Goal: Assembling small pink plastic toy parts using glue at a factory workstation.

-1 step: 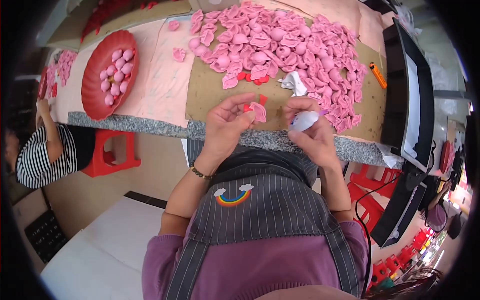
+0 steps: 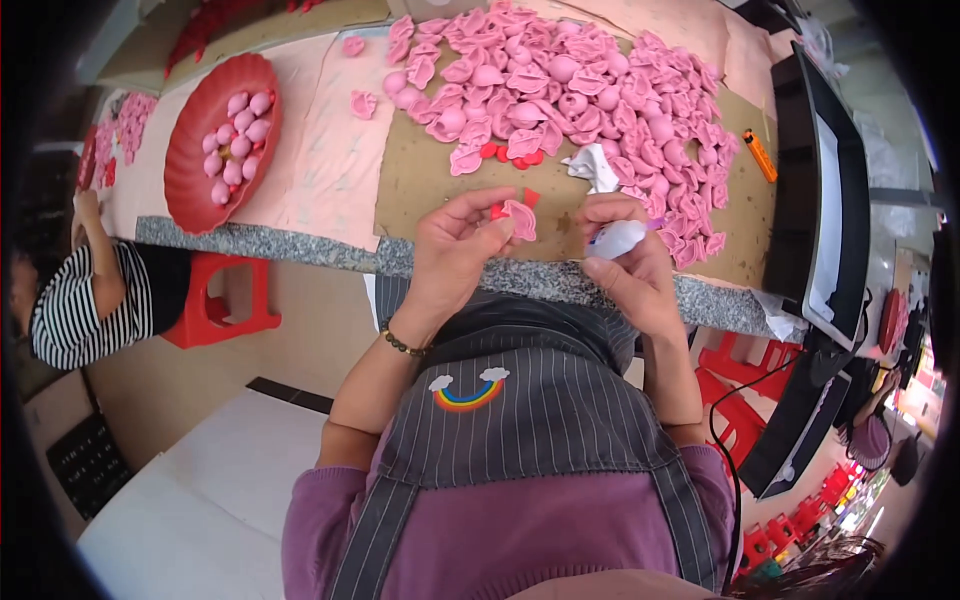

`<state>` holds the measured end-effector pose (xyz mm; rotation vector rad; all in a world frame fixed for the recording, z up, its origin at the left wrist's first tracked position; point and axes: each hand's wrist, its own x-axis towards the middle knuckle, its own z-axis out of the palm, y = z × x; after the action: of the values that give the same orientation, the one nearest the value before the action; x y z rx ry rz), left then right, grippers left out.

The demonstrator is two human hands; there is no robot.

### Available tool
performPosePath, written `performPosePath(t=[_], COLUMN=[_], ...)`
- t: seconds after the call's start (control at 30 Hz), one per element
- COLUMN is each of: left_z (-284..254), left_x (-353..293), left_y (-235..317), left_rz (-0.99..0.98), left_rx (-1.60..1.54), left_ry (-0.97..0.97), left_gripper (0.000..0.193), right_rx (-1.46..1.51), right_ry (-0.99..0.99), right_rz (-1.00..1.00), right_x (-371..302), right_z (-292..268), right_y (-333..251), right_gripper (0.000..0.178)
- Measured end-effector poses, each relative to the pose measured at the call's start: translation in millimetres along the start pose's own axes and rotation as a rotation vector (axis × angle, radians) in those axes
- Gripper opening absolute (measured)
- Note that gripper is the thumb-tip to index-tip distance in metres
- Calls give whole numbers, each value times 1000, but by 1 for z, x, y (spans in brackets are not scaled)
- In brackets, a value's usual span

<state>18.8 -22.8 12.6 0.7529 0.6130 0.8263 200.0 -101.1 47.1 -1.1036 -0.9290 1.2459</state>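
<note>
So the person's left hand (image 2: 455,250) has its grip pinched together, thumb against fingers, on a small ruffled pink piece with a wavy edge (image 2: 521,221), with a little red bit (image 2: 497,211) right by the fingertips. The pink piece is up over the near part of a brown, cardboard-looking sheet (image 2: 408,185) on the speckled grey granite-edged counter (image 2: 730,306). Over on the right hand (image 2: 636,275), the grip is closed around a soft, whitish, see-through pouch or bottle (image 2: 619,240) with a purple end (image 2: 655,224) poking out; can't tell which from here. The two hands are apart. Risk-wise, that pink piece looks small, so a loose pinch could drop it near the counter's edge, and squeezing too hard might bend the thin rim, if it's soft. If the pouch holds liquid, clutching it too tight could make it dribble on the fingers. The crumpled white tissue (image 2: 592,166) sits just beyond the right hand, next to a big heap of pink shell-shaped pieces (image 2: 600,120), so a careless sweep that way could scatter some. There's also a flat red scrap (image 2: 531,196) just past the left fingertips, easy to knock.
</note>
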Motion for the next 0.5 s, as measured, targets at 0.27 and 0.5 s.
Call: performPosePath(t=[0.27,0.5], left_z=[2,2], left_x=[-1,2], left_y=[-1,-5], left_rz=[0,-3], left_rx=[-130,-127], left_ry=[-27,-131], left_gripper=[28,35], right_rx=[-127,-194], right_ry=[-37,167], right_rz=[-22,-106], right_x=[0,1], right_z=[-9,-3], right_y=[-5,-22], right_gripper=[36,31])
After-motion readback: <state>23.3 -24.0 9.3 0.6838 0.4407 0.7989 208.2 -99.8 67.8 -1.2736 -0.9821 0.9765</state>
